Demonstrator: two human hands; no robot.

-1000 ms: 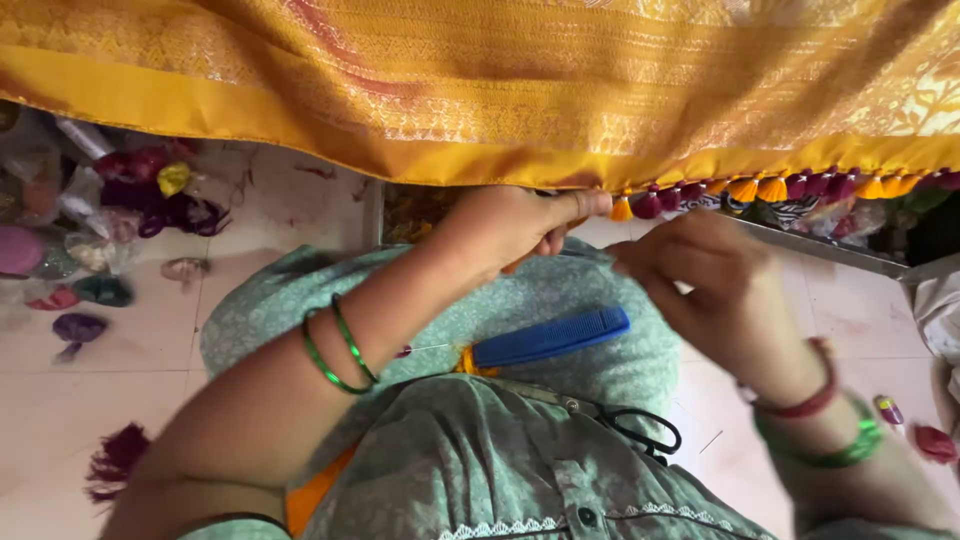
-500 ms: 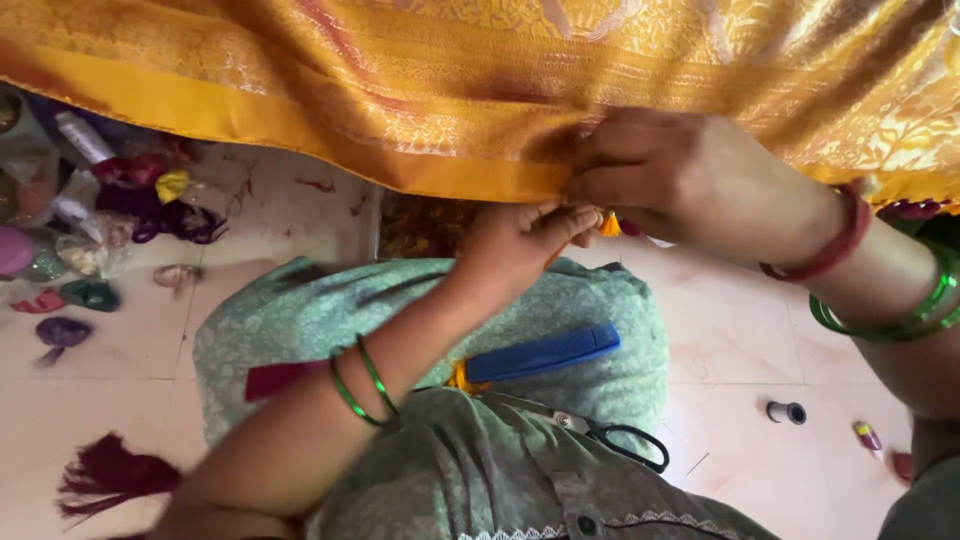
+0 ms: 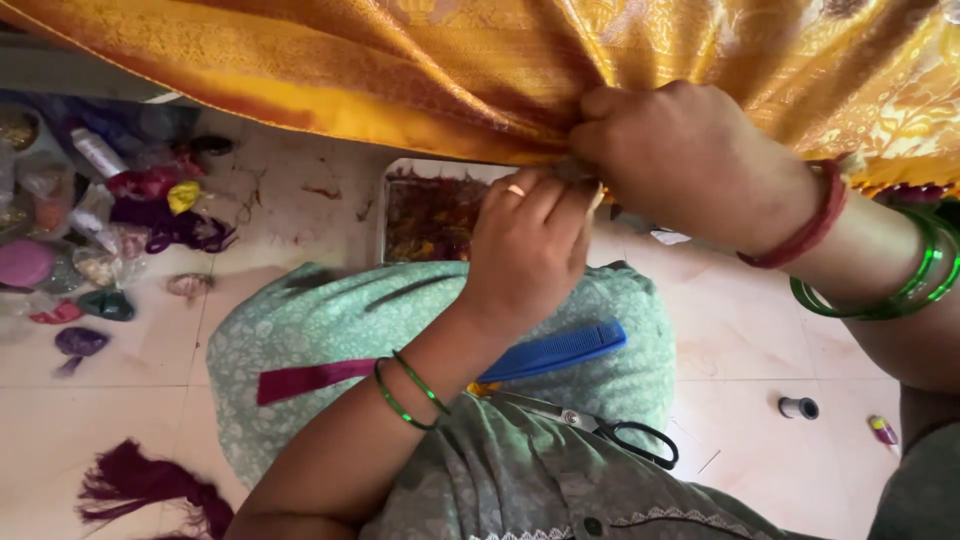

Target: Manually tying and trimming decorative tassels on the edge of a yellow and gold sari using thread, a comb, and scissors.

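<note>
A golden-orange woven cloth (image 3: 400, 60) hangs across the top of the view. My left hand (image 3: 530, 245), with a ring and green bangles at the wrist, pinches the cloth's lower edge. My right hand (image 3: 690, 165), with a red bangle and green bangles, grips the same edge just above and to the right, touching the left hand. What lies between the fingers is hidden. On my lap, over pale green printed fabric (image 3: 300, 320), lie a blue comb (image 3: 555, 350), black-handled scissors (image 3: 610, 430) and a maroon tassel strip (image 3: 310, 380).
A tray of reddish threads (image 3: 430, 215) sits on the tiled floor under the cloth. Thread bundles, bags and small spools (image 3: 120, 230) are heaped at the left. A maroon tassel bundle (image 3: 150, 485) lies bottom left. A dark spool (image 3: 798, 407) and a small bobbin (image 3: 883, 430) lie at right.
My right hand moved left and up onto the cloth edge, meeting my left hand. The view shifted left, so the row of coloured tassels on the hem passed out of sight.
</note>
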